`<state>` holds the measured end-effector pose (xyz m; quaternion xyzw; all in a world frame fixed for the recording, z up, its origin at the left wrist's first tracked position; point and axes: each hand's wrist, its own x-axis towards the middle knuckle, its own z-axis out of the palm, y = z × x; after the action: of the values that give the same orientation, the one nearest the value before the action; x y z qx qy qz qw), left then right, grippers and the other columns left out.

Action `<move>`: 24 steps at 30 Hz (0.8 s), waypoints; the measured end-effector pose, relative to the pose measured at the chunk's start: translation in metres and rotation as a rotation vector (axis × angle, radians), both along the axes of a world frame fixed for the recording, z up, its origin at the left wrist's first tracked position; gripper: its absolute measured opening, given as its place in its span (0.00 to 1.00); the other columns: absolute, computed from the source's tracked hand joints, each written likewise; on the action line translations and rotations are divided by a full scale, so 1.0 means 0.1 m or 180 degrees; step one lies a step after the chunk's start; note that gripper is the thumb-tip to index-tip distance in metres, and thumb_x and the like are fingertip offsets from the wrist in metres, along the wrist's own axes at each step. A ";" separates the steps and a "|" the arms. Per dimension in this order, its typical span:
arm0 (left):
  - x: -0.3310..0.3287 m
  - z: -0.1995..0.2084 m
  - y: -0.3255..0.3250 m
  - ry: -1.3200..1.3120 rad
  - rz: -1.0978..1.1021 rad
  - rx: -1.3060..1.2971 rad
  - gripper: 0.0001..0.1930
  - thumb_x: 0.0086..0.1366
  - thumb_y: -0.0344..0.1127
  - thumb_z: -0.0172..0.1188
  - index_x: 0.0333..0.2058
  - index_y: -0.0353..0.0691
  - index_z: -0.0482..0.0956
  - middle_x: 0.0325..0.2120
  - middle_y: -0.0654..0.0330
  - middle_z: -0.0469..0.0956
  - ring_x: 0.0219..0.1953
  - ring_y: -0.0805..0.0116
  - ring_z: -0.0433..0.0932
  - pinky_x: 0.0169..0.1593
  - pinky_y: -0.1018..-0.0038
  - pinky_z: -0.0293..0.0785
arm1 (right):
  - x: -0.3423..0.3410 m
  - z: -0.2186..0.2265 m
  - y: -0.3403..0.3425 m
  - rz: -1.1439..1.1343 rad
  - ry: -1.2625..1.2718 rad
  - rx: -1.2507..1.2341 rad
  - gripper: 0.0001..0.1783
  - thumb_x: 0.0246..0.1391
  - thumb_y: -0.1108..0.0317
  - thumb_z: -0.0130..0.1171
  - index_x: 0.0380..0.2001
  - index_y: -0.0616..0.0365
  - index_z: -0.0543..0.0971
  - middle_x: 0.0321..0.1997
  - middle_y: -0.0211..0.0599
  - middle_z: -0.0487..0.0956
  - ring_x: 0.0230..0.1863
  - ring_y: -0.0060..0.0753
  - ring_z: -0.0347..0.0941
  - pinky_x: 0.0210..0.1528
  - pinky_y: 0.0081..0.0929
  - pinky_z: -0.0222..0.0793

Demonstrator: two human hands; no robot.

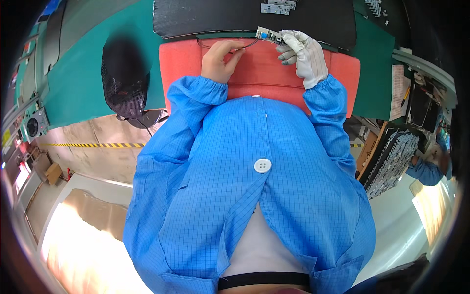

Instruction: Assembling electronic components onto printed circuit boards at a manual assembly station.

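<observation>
My right hand, in a white glove with grey fingertips, grips a small circuit board by its right end. The board carries a blue component and several dark parts. From its left end a thin dark cable runs to my bare left hand, which pinches it between thumb and forefinger. Both hands are above a red pad on the bench, close to the edge of a black mat.
More circuit boards lie on the black mat. A black mesh-covered object stands on the green bench at left. At right are a pink-marked sheet, a rack of boards and another person's blue sleeve.
</observation>
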<state>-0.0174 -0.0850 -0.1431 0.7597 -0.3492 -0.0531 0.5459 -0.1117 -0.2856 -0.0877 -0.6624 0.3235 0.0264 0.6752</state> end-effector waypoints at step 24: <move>1.19 0.80 -0.08 0.0987 0.1380 -0.1256 0.14 0.63 0.30 0.51 0.45 0.30 0.73 0.40 0.57 0.76 0.45 0.72 0.72 0.49 0.78 0.66 | -0.07 -0.28 -0.02 -0.0807 -0.0403 0.0951 0.31 0.55 0.46 0.52 0.49 0.64 0.71 0.34 0.44 0.76 0.29 0.30 0.73 0.32 0.27 0.72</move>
<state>0.1012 -0.0929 -0.0634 0.6788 -0.0957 0.0180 0.7278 -0.1183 -0.2871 -0.1158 -0.5092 0.3537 -0.0528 0.7828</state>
